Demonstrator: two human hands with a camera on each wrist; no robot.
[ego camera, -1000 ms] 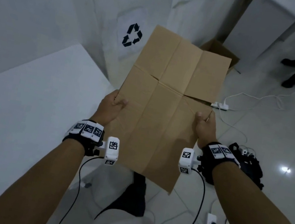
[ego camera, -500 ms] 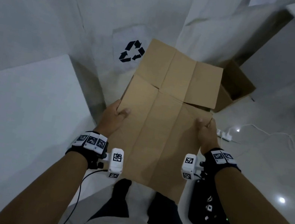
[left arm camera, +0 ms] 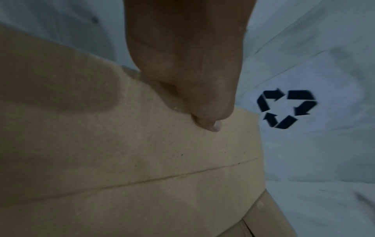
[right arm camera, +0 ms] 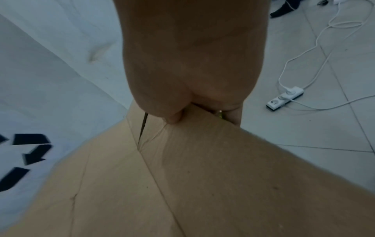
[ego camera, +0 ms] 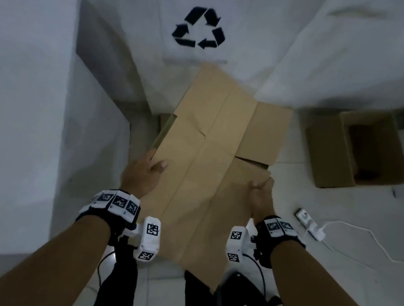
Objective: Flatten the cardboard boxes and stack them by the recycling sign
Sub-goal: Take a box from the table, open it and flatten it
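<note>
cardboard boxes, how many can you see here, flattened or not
3. One flattened box is held between the left hand and right hand; another flat piece peeks out beneath it near the recycling sign; an unflattened box stands open on the right. More may be hidden underneath.

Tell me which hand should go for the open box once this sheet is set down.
Right. The right hand grips the flattened cardboard on the side nearer the open box; the left hand is over by the white block.

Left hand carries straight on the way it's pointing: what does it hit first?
Probably the white wall under the recycling sign. The left hand, gripping the flattened box, points there; the box's far edge would likely touch first. Depth unclear.
</note>
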